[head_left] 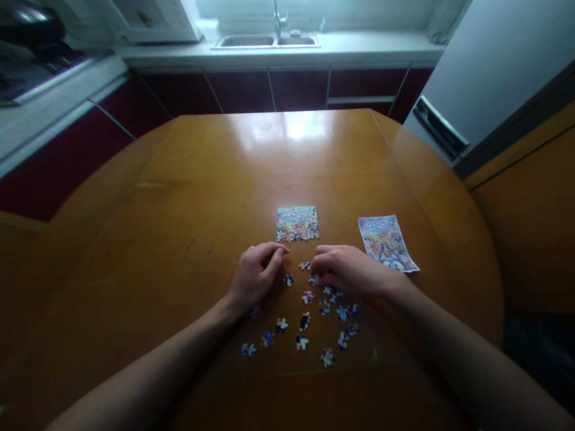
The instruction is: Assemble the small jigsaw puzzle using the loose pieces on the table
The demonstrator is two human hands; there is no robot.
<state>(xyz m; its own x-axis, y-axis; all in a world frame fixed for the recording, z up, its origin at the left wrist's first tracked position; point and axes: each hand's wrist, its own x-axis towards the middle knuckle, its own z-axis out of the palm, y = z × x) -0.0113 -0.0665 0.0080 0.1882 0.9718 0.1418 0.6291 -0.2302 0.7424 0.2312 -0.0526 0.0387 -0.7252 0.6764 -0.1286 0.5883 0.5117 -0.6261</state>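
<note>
A partly joined block of small jigsaw pieces (297, 223) lies on the wooden table (188, 197). Just below it, my left hand (257, 274) rests with its fingers curled and pinched together; what they hold is hidden. My right hand (347, 270) lies beside it, fingers bent, with their tips on a loose piece (305, 265). Several loose jigsaw pieces (305, 320) are scattered on the table below and between both hands. A printed picture card (386, 242) lies to the right of my right hand.
The round wooden table drops off at its right edge (489, 263). A kitchen counter with a sink (267, 41) runs along the back. A grey fridge (494, 72) stands at the right, and a stove top (31, 54) at the far left.
</note>
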